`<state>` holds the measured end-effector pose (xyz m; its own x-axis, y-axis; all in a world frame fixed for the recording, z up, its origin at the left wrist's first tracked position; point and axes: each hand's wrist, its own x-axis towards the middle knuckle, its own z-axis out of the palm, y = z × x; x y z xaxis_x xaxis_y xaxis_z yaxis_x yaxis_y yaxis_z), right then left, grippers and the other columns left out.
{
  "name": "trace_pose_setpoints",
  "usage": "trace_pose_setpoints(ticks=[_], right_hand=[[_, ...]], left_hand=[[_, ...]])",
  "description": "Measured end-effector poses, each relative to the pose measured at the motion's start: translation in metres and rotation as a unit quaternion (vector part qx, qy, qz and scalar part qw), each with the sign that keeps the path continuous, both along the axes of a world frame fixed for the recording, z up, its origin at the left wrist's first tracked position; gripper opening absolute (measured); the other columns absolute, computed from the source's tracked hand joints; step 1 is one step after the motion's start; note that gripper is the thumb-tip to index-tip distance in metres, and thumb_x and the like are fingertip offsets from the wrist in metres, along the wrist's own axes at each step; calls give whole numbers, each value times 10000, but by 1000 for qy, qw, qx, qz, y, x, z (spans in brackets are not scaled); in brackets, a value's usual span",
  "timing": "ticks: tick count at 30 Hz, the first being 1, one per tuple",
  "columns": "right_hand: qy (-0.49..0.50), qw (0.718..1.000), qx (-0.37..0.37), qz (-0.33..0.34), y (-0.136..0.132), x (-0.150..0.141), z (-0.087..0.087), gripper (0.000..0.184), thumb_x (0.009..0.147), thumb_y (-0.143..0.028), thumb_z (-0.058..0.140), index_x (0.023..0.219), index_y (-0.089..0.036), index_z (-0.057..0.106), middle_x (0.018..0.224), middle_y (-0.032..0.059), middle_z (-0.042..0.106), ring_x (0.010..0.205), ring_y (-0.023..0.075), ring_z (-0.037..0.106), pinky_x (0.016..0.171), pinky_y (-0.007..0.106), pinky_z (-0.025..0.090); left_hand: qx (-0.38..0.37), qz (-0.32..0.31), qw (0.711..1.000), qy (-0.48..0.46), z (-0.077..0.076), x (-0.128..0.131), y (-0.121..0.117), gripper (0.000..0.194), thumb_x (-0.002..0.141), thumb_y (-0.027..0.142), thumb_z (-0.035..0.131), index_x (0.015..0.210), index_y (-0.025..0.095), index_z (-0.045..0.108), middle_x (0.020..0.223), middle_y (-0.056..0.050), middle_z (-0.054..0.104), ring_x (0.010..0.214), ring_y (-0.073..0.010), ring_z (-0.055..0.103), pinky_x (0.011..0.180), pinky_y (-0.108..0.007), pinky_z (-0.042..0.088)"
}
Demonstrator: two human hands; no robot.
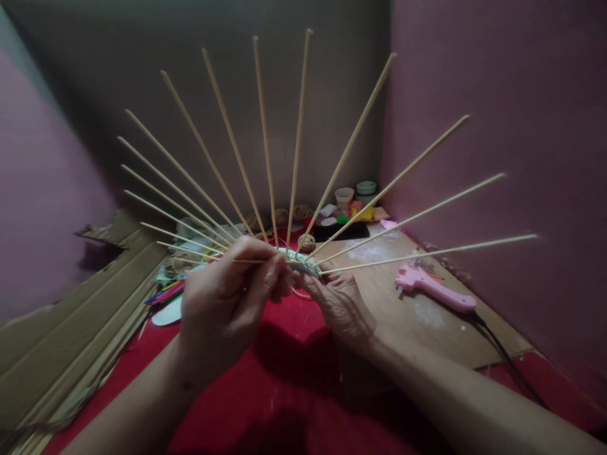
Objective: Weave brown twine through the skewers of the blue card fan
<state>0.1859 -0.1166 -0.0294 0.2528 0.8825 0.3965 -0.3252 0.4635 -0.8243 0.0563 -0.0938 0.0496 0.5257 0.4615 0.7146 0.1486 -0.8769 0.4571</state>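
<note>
Several thin wooden sticks fan out like rays from a small round, pale disc, held up in front of me. My left hand is closed, thumb and forefinger pinched at the disc's left side around the inner end of a stick. On the near right edge of the disc, my right hand grips with thumb and fingers. Much of the disc is hidden behind my fingers, so I cannot tell how each stick is fixed.
A pink glue gun with a black cord lies on a brown board at the right. Folded cardboard stands at the left. Twine balls, cups and small coloured packets sit at the back of the red cloth.
</note>
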Motion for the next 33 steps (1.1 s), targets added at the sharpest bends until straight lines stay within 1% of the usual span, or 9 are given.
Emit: trace_pose_setpoints(ticks=[5, 9, 15, 17, 20, 23, 25, 29, 33], right_hand=[[9, 998, 58, 33, 3, -4, -9, 261, 786, -313, 617, 1034, -248, 663, 930, 15, 684, 885, 163, 628, 845, 320, 488], [-17, 998, 52, 35, 2, -6, -13, 311, 792, -301, 619, 1100, -266, 639, 1021, 23, 673, 945, 176, 623, 927, 368, 467], [19, 997, 53, 50, 1, -7, -8, 301, 752, -322, 661, 1045, -250, 666, 964, 25, 683, 911, 177, 630, 863, 337, 499], [25, 998, 50, 43, 0, -8, -5, 288, 748, -315, 663, 1031, -258, 669, 923, 11, 686, 877, 159, 632, 854, 314, 495], [23, 999, 27, 23, -1, -9, -2, 293, 716, -334, 686, 996, -248, 680, 835, 2, 683, 811, 149, 632, 807, 298, 506], [28, 999, 24, 26, 0, -8, -2, 325, 697, -351, 698, 998, -228, 677, 804, 5, 673, 791, 150, 633, 793, 301, 512], [20, 999, 34, 24, 0, -8, -3, 312, 727, -342, 674, 1017, -225, 671, 825, 9, 670, 810, 149, 633, 810, 300, 506], [0, 999, 45, 20, 1, -8, -5, 270, 769, -323, 638, 1028, -254, 665, 852, -4, 662, 804, 135, 620, 760, 274, 507], [-15, 999, 45, 12, 1, -8, -6, 266, 776, -314, 635, 1036, -262, 661, 902, -1, 661, 786, 131, 602, 737, 278, 501]], left_hand=[[41, 64, 997, 34, 7, -3, -5, 63, 835, 177, 525, 799, 216, 559, 542, 50, 596, 457, -92, 565, 439, -222, 469], [67, 85, 993, 48, 12, 0, -7, 67, 834, 197, 525, 774, 220, 541, 511, 59, 570, 424, -88, 535, 411, -223, 426], [180, 107, 973, 97, 4, 8, -8, 99, 821, 165, 514, 730, 203, 512, 527, 32, 548, 431, -98, 513, 425, -248, 404], [165, 80, 979, 87, 6, 5, -10, 111, 822, 150, 511, 729, 208, 527, 539, 28, 558, 449, -101, 529, 426, -246, 421], [67, 46, 997, 18, 13, -2, -14, 116, 822, 153, 533, 788, 250, 587, 546, 41, 587, 444, -99, 541, 384, -224, 437], [13, 33, 999, -13, 16, -6, -15, 99, 810, 181, 567, 779, 261, 617, 549, 39, 601, 444, -101, 550, 362, -217, 441], [10, 33, 999, 12, 12, -5, -13, 85, 804, 172, 574, 767, 238, 614, 557, 39, 598, 446, -93, 551, 392, -212, 456], [76, 9, 996, 48, 0, 0, -6, 83, 801, 149, 565, 811, 228, 589, 544, 58, 591, 417, -80, 536, 410, -204, 448], [104, 35, 990, 85, -3, 3, -4, 72, 835, 157, 530, 846, 213, 575, 588, 44, 608, 441, -72, 547, 430, -200, 433]])
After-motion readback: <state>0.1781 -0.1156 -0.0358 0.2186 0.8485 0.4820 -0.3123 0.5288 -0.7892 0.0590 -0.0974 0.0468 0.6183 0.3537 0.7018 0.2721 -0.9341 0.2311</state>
